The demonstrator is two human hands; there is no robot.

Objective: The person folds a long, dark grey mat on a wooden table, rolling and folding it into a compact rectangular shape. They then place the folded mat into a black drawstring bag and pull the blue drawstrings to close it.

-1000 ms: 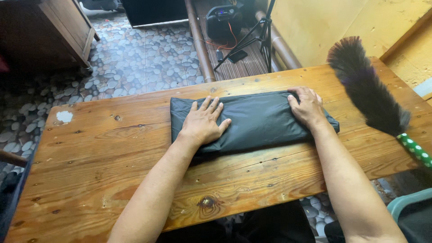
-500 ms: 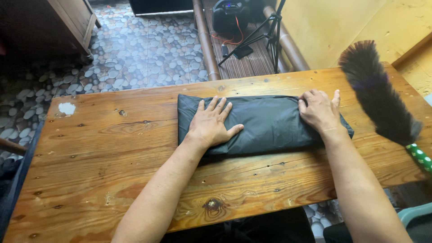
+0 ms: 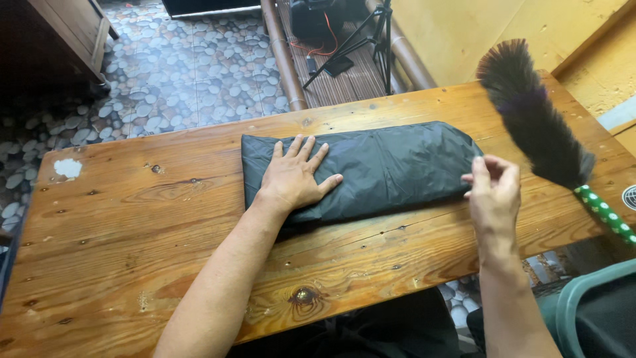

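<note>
A folded dark grey plastic bag [image 3: 391, 166] lies flat across the middle of a wooden table [image 3: 132, 252]. My left hand [image 3: 295, 176] presses palm down on the bag's left part, fingers spread. My right hand [image 3: 493, 192] hovers at the bag's right end, fingers bent and held loosely together, holding nothing that I can see. A dark feather duster [image 3: 530, 119] with a green dotted handle [image 3: 604, 213] lies on the table just right of my right hand.
Beyond the table's far edge is a pebble floor [image 3: 179, 66], a black tripod [image 3: 358, 40] and a yellow wall [image 3: 477, 26]. A dark wooden cabinet [image 3: 46, 40] stands at the far left. A green plastic chair rim [image 3: 583, 305] shows at the lower right.
My right hand has lifted off the bag's right end and pulled back towards me. My left hand stays flat on the bag. The view has shifted a little.
</note>
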